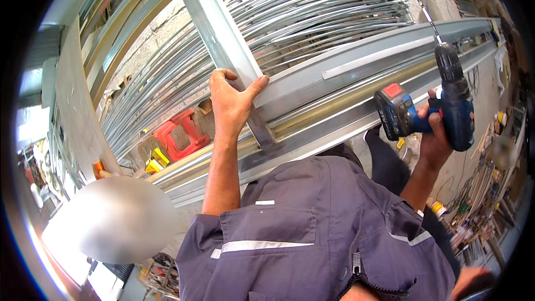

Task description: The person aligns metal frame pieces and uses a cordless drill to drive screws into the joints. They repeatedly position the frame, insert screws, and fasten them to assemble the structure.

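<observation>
My left hand point(231, 103) is wrapped around the lower end of a grey metal profile point(214, 28), thumb on its right edge and fingers over its left. This profile slants up and away, and its near end meets a long grey metal beam point(312, 86) running to the right. In my right hand point(436, 142) is a blue and black cordless drill point(457, 106), gripped by its handle. Its long thin bit point(428, 20) points up and away, apart from the metal. The drill's battery point(393, 112) faces left.
Many thin metal rods point(329, 5) lie stacked beyond the beam. A red plastic piece point(186, 136) and yellow pieces point(158, 160) sit left of my left arm. Offcuts and clutter point(473, 217) cover the floor at right. A blurred pale oval point(122, 220) hides part of the lower left.
</observation>
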A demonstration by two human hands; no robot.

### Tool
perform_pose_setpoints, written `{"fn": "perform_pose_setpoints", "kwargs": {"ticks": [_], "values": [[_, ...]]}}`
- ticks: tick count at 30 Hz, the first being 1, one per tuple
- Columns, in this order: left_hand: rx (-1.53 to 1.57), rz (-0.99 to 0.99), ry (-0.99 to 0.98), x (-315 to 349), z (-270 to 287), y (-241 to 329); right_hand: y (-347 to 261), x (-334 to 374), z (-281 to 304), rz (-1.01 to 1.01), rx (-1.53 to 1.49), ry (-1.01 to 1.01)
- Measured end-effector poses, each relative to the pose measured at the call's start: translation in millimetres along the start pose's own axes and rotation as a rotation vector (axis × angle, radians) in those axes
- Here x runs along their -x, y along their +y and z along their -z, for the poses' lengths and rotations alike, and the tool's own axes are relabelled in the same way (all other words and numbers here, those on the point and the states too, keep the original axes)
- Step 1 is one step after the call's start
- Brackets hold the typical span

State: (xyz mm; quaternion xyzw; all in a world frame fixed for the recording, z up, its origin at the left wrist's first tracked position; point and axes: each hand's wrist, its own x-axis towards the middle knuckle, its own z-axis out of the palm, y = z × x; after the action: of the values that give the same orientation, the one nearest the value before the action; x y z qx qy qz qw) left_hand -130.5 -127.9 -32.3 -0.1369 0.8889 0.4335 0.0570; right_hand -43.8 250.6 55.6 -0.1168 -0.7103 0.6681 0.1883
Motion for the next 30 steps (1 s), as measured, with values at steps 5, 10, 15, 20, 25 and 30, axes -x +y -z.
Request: {"fn": "perform_pose_setpoints", "kwargs": {"ticks": [5, 10, 15, 20, 25, 30], "values": [[0.052, -0.044, -0.018, -4, 3, -14, 6, 27, -14, 0.066, 0.029, 0.066], [0.062, -0.057, -0.043, -5, -1, -10, 2, 39, -23, 0.127, 0.054, 0.098], [0.028, -0.097, -0.037, -6, 1, -1, 8, 44, -24, 0.116, 0.061, 0.097], [0.049, -0.086, -0.083, -11, 5, -10, 13, 39, -23, 0.121, 0.076, 0.056], [0.046, -0.124, -0.038, -7, 0, -8, 10, 35, -32, 0.057, 0.145, 0.097], [0.048, -0.089, -0.064, -6, 3, -4, 13, 33, -32, 0.043, 0.135, 0.079]]}}
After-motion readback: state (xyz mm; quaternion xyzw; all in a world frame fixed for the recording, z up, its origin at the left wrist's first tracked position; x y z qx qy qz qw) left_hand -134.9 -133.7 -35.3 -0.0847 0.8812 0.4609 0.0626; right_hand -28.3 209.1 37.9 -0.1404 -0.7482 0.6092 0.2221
